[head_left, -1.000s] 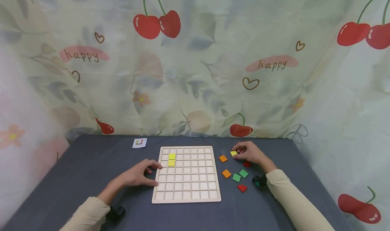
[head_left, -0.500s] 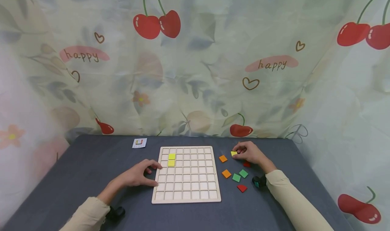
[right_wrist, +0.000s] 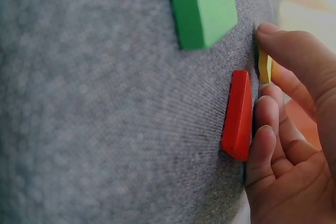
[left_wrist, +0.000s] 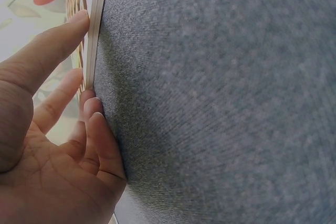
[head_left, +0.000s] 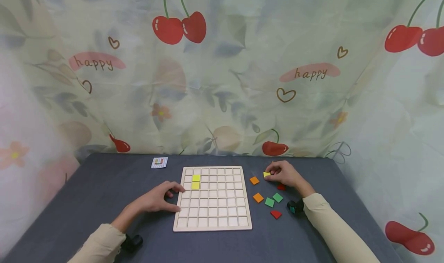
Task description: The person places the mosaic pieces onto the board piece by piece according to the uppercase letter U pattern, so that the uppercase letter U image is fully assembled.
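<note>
My left hand [head_left: 157, 198] rests at the left side of a pale wooden grid board [head_left: 222, 216], its thumb and fingertips touching the frame. In the left wrist view the thumb lies against the board's edge [left_wrist: 95, 30], other fingers loosely bent. Two yellow square tiles, an upper one [head_left: 196, 177] and a lower one [head_left: 195, 185], sit in cells near the board's upper left. To the right of the board, my right hand [head_left: 285, 174] pinches another yellow tile [head_left: 266, 174] at table level. Close under that hand lies a red tile [right_wrist: 239, 116], partly covered in the head view.
Between board and right arm lie two orange tiles [head_left: 258, 198], two green tiles [head_left: 269, 202] and a red piece with a pointed shape [head_left: 276, 214]. A small card with a coloured grid pattern [head_left: 159, 163] lies at the back left. A patterned curtain [head_left: 222, 82] hangs behind the dark table.
</note>
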A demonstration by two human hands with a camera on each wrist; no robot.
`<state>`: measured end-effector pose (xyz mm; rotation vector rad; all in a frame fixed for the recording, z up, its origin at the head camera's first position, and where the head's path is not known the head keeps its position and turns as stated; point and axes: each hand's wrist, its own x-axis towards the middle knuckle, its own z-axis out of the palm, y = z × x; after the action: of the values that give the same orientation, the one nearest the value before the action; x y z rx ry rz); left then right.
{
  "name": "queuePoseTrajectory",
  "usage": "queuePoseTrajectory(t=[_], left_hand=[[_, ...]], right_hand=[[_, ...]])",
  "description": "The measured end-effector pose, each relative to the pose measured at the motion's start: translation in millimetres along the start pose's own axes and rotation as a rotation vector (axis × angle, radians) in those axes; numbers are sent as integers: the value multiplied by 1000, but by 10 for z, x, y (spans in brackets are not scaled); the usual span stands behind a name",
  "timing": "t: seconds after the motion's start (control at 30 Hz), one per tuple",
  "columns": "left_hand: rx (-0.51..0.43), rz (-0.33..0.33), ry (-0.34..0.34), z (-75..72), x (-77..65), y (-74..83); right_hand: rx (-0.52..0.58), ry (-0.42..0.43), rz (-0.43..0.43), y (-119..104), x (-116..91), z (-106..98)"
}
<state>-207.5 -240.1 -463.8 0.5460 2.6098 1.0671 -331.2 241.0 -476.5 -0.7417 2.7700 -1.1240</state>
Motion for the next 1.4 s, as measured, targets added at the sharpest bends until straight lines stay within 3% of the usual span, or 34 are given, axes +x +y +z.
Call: queuePoseTrajectory(t=[0.6,1.07,1.4], left_hand=[[-6,3,-3,3,-9,-6],[-5,-5,-5,0,1,-8],[-8,13,-6,-7,5,-4]], right_hand=[[49,5,-6,-5,-44,-50],[257,17,45,-82,-106,-28],[276,50,33,-106,-170,34]])
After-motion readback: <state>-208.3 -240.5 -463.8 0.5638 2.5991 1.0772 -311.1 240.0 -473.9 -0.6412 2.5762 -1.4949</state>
